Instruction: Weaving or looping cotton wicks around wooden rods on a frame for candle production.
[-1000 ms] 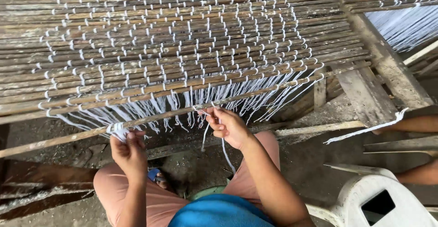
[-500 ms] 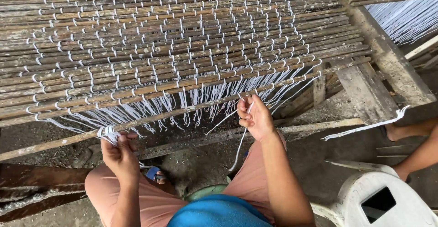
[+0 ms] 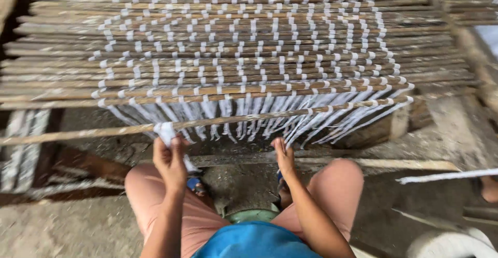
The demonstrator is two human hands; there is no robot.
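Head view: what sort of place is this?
Likely a rough handcraft workshop, perhaps outdoors. A mat of bamboo slats bound with white strips lies on a wooden frame over a bare concrete floor. The left hand grips strips; the right hand reaches for them.

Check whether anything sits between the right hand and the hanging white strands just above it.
Nothing visible does. The right hand is raised right below the white strands hanging from the bamboo slat mat, with only open air between them. The left hand grips a separate bunch of strands off to the side.
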